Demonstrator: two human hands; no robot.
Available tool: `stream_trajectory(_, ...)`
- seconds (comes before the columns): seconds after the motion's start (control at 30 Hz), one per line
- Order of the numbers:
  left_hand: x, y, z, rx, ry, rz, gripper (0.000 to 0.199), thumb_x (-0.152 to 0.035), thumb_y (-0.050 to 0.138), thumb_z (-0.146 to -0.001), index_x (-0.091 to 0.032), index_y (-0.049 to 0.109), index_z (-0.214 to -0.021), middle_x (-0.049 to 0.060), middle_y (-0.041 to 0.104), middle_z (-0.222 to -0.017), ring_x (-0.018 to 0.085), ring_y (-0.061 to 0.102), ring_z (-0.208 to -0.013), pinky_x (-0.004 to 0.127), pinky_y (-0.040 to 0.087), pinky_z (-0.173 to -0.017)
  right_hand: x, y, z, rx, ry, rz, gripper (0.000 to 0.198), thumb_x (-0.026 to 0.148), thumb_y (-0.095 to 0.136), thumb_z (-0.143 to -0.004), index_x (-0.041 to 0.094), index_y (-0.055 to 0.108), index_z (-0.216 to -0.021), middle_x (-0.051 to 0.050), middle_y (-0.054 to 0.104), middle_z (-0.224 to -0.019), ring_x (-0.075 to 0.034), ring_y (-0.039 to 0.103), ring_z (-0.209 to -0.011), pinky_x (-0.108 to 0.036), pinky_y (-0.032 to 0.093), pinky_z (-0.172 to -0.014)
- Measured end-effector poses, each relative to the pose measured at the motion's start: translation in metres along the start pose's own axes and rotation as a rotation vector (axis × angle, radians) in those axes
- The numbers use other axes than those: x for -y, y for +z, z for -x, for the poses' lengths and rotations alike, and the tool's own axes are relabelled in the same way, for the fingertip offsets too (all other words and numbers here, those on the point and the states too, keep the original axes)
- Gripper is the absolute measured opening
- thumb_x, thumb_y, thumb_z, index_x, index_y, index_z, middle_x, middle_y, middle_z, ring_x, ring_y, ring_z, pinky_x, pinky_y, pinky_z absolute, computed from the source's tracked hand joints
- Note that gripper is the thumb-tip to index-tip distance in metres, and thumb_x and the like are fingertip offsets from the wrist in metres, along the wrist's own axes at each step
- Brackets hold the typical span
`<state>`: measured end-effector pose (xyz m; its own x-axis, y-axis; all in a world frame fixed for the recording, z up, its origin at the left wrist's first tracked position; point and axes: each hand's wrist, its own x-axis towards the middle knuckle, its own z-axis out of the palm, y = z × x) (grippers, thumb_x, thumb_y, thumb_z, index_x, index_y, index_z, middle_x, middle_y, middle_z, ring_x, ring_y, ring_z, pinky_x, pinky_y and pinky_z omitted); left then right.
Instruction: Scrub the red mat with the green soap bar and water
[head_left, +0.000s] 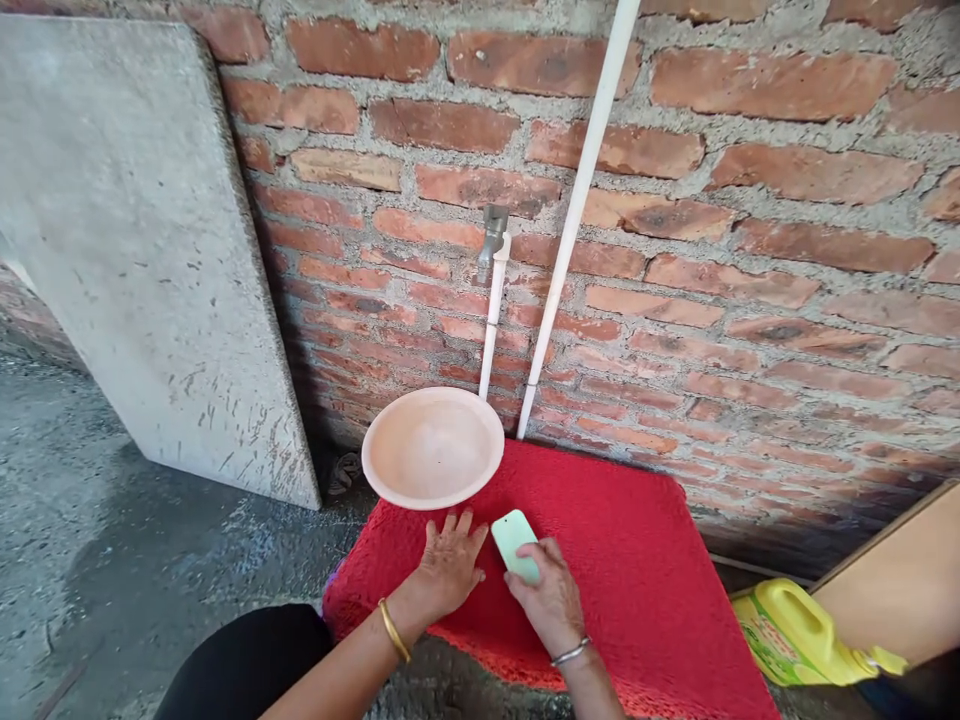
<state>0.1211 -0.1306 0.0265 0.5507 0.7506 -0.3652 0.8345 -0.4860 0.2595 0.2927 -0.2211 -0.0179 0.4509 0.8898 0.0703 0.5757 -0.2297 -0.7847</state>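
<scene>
My right hand (553,598) is closed round a pale green scrub brush (514,540), a flat rounded block with a small hole at its far end. Its underside, against the red cloth, is hidden. The thick red cloth (630,560) covers a low, table-like surface and hangs over its front edge. On the cloth's left part my left hand (452,565) lies palm down with its fingers spread, just short of a pale pink basin (433,450). That basin stands upright at the back left of the cloth, and nothing shows inside it.
Behind the cloth rises a brick wall (645,240) with a metal tap (492,245) and a white pipe (577,210). A concrete slab (150,250) leans at the left above wet floor (180,560). At the right lies a yellow jug (799,635) beside a tan board (892,575).
</scene>
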Motion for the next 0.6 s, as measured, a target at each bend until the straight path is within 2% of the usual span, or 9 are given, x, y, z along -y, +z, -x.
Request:
stream_trajectory(0.07,0.000,-0.003,0.002,0.084,-0.015,-0.029,0.084,-0.039,0.070,-0.084,-0.029,0.033,-0.159,0.014,0.016,-0.170,0.042,0.013,-0.156,0.073,0.018,-0.118,-0.022,-0.024,0.001,-0.039,0.082,0.029,0.029,0.048,0.066,-0.065,0.028,0.074,-0.083,-0.003,0.065,-0.096,-0.023,0.067,-0.087,-0.034,0.053,-0.081)
stream_trajectory(0.13,0.000,-0.006,0.001,0.147,-0.037,-0.049,0.094,-0.045,0.074,-0.080,-0.029,0.028,-0.160,0.016,0.011,-0.170,0.045,0.011,-0.155,0.077,0.020,-0.115,-0.045,-0.057,0.004,-0.178,0.210,0.096,0.043,0.060,0.064,-0.063,0.026,0.074,-0.087,-0.006,0.065,-0.096,-0.027,0.066,-0.085,-0.039,0.053,-0.080)
stream_trajectory(0.2,0.002,-0.006,-0.001,0.154,-0.063,-0.079,0.099,-0.049,0.077,-0.078,-0.027,0.026,-0.160,0.018,0.009,-0.169,0.047,0.011,-0.154,0.079,0.024,-0.111,-0.056,-0.082,0.006,-0.329,0.304,0.212,0.055,0.069,0.059,-0.064,0.024,0.074,-0.093,-0.010,0.063,-0.097,-0.029,0.065,-0.081,-0.043,0.052,-0.075)
stream_trajectory(0.23,0.003,-0.005,-0.002,0.146,-0.077,-0.096,0.102,-0.050,0.078,-0.077,-0.026,0.026,-0.160,0.020,0.009,-0.169,0.048,0.012,-0.154,0.079,0.025,-0.110,-0.053,-0.086,0.007,-0.365,0.315,0.259,0.058,0.070,0.057,-0.066,0.024,0.074,-0.096,-0.011,0.062,-0.098,-0.030,0.065,-0.080,-0.043,0.051,-0.073)
stream_trajectory(0.3,0.004,-0.002,-0.002,0.122,-0.096,-0.129,0.106,-0.054,0.080,-0.074,-0.024,0.027,-0.160,0.023,0.011,-0.168,0.051,0.015,-0.152,0.080,0.028,-0.107,-0.034,-0.074,0.009,-0.323,0.261,0.286,0.053,0.066,0.055,-0.073,0.024,0.074,-0.098,-0.010,0.061,-0.102,-0.027,0.065,-0.080,-0.040,0.050,-0.072)
stream_trajectory(0.4,0.009,0.000,0.000,0.113,-0.105,-0.157,0.111,-0.059,0.082,-0.069,-0.023,0.028,-0.160,0.025,0.013,-0.167,0.054,0.018,-0.151,0.081,0.034,-0.102,0.012,-0.020,0.014,-0.098,0.060,0.222,0.032,0.049,0.060,-0.078,0.026,0.073,-0.096,-0.004,0.062,-0.104,-0.022,0.066,-0.087,-0.032,0.051,-0.077)
stream_trajectory(0.5,0.014,0.001,0.003,0.104,-0.095,-0.176,0.110,-0.059,0.080,-0.071,-0.022,0.027,-0.160,0.026,0.014,-0.167,0.052,0.020,-0.151,0.077,0.041,-0.099,0.042,0.028,0.013,0.041,-0.055,0.223,0.022,0.031,0.068,-0.073,0.027,0.071,-0.095,-0.001,0.063,-0.100,-0.021,0.066,-0.093,-0.028,0.051,-0.084)
stream_trajectory(0.53,0.015,0.002,0.004,0.092,-0.095,-0.194,0.108,-0.058,0.078,-0.072,-0.022,0.027,-0.160,0.025,0.015,-0.167,0.051,0.020,-0.151,0.076,0.042,-0.099,0.043,0.034,0.011,0.056,-0.052,0.227,0.024,0.027,0.069,-0.070,0.027,0.071,-0.094,-0.001,0.064,-0.099,-0.020,0.067,-0.093,-0.028,0.051,-0.084)
stream_trajectory(0.6,0.014,0.004,0.004,0.069,-0.101,-0.239,0.103,-0.056,0.076,-0.076,-0.024,0.028,-0.160,0.023,0.016,-0.167,0.050,0.022,-0.151,0.074,0.044,-0.098,0.032,0.028,0.008,0.048,-0.015,0.206,0.025,0.025,0.069,-0.068,0.027,0.072,-0.094,-0.001,0.064,-0.099,-0.020,0.067,-0.092,-0.029,0.052,-0.084)
